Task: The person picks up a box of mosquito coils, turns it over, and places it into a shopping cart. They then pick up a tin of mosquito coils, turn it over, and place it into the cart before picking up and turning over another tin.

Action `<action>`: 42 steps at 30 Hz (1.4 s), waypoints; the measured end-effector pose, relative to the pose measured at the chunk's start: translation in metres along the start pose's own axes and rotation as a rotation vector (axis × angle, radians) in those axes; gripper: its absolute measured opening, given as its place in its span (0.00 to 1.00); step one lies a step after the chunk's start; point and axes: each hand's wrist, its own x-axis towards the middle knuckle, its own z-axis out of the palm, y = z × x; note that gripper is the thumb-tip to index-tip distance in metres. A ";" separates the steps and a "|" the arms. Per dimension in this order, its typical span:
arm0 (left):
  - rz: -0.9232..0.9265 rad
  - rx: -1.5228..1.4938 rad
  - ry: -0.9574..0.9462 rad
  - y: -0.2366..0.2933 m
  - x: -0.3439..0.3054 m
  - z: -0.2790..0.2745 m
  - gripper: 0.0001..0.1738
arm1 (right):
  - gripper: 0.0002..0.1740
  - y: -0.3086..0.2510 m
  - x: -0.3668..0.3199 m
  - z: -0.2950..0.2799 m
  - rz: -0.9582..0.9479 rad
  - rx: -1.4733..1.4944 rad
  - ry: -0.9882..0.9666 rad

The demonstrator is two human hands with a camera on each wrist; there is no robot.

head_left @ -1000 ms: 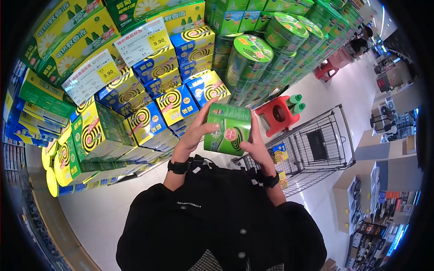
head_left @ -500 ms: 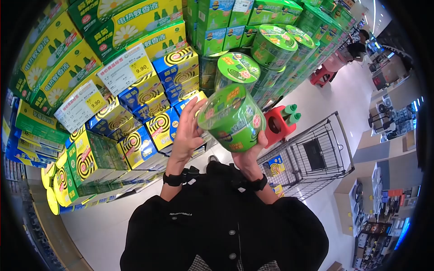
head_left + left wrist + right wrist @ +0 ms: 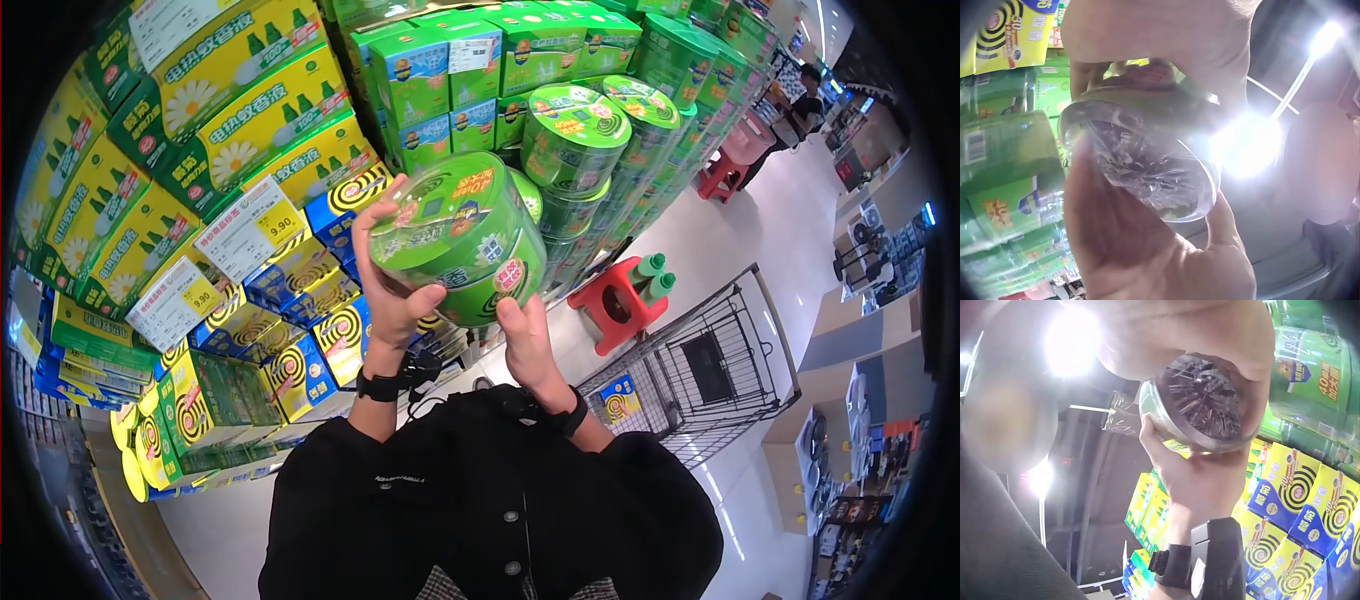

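A green cylindrical tub of mosquito coils (image 3: 465, 255), with a clear shiny wrap and a printed spiral, is held tilted in front of the chest. My left hand (image 3: 393, 315) grips its left side, thumb across the front. On the lower right, my right hand (image 3: 530, 348) holds it with the thumb up against the label; its other fingers are hidden behind the tub in the head view. Both wrist views look up at the tub's underside (image 3: 1147, 172), where the clear wrap is crinkled and gathered.
Stacked green tubs (image 3: 575, 135) stand just behind the held one. Yellow-and-blue coil boxes (image 3: 340, 340) and price cards (image 3: 250, 228) are at left. A red stool (image 3: 590, 318) bears green bottles; a shopping cart (image 3: 740, 400) contains a box (image 3: 617, 400). A person (image 3: 806, 105) is farther down the aisle.
The tub has been turned and tilted, and has moved up and left towards the stacked tubs. My left hand, loose beside it half a second ago, now grips its side.
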 end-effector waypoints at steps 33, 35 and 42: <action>0.104 0.350 -0.068 -0.056 0.044 0.033 0.60 | 0.15 0.012 -0.015 -0.039 -0.120 -0.359 0.391; 0.112 0.359 -0.056 -0.055 0.040 0.034 0.60 | 0.15 0.020 -0.030 -0.046 -0.083 -0.329 0.423; 0.102 0.357 0.080 -0.065 0.004 0.024 0.47 | 0.11 0.028 -0.103 -0.069 0.051 -0.424 0.539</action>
